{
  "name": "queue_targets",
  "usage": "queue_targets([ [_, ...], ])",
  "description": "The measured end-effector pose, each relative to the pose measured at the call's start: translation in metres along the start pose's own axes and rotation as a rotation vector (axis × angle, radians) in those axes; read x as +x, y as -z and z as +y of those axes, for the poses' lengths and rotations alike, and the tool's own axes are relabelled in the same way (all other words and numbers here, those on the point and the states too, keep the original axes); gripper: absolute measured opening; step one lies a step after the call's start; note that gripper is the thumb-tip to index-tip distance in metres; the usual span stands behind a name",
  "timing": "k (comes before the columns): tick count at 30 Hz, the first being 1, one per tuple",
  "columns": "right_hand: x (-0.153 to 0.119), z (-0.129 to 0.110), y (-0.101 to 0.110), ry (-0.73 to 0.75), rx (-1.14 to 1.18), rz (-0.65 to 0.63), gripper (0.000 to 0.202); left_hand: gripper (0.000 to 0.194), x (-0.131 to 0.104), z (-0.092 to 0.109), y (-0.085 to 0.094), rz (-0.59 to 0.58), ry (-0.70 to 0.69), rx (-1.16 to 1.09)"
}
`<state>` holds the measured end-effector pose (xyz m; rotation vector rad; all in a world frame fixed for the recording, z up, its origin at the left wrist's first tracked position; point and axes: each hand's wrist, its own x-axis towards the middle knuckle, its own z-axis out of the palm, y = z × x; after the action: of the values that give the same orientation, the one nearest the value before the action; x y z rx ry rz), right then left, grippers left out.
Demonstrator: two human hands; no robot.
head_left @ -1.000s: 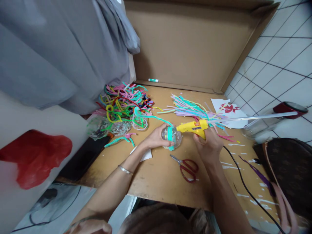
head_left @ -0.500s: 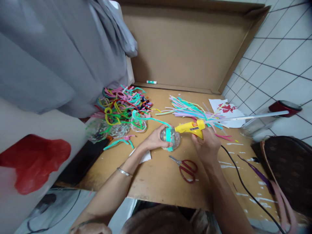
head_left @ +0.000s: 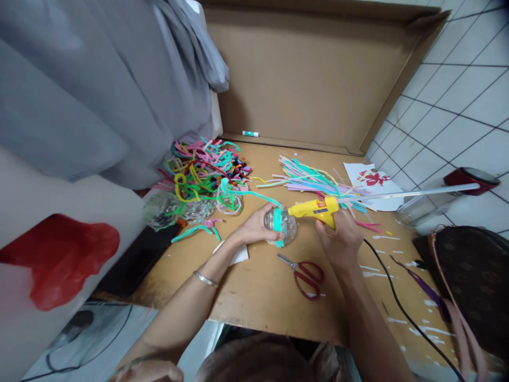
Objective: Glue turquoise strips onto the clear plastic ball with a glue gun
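My left hand (head_left: pixel 256 225) is closed around a small clear plastic bottle (head_left: pixel 290 229). A turquoise pipe cleaner (head_left: pixel 279 228) wraps the bottle's middle, and its loose end runs off to the upper left. My right hand (head_left: pixel 342 236) grips a yellow hot glue gun (head_left: pixel 316 208) with a long clear glue stick (head_left: pixel 409 193) sticking out of its back. The gun's nozzle points left, at or very near the upper part of the wrapped bottle; whether it touches cannot be told. Red-handled scissors (head_left: pixel 306 276) lie on the table just below the bottle.
A tangle of coloured pipe cleaners (head_left: pixel 199 170) lies at left, beside a black flat object (head_left: pixel 131 265). Straight pipe cleaners (head_left: pixel 310 178) lie behind the gun. At right stand a lidded clear container (head_left: pixel 429 204) and a brown bag (head_left: pixel 465 281). A black cord (head_left: pixel 389 281) trails rightward.
The whole view has shifted slightly, so things sit a little further right. Both hands keep their holds, with the glue gun's nozzle still at the bottle.
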<state>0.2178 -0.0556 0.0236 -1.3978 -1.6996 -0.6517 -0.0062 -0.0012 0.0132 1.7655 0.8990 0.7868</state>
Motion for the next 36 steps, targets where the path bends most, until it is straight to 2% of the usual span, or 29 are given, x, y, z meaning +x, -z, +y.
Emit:
queue_targets([
  [9,0.0004,-0.0001,-0.0002,0.013,0.026,0.022,0.004,0.074,-0.0011,0.0023,-0.0001,0.006,-0.003,0.02],
  [18,0.0003,-0.0017,0.0021,-0.019,0.037,-0.035,0.012,0.073,0.0007,-0.001,-0.0002,-0.003,-0.025,0.009],
  [23,0.0006,-0.0008,0.0009,-0.001,0.03,-0.015,0.014,0.072,0.0005,-0.0006,0.0005,-0.002,-0.024,0.008],
  [36,0.0008,0.0005,-0.001,0.006,0.032,0.005,0.004,0.074,0.0002,0.0006,0.0001,0.015,-0.006,-0.007],
])
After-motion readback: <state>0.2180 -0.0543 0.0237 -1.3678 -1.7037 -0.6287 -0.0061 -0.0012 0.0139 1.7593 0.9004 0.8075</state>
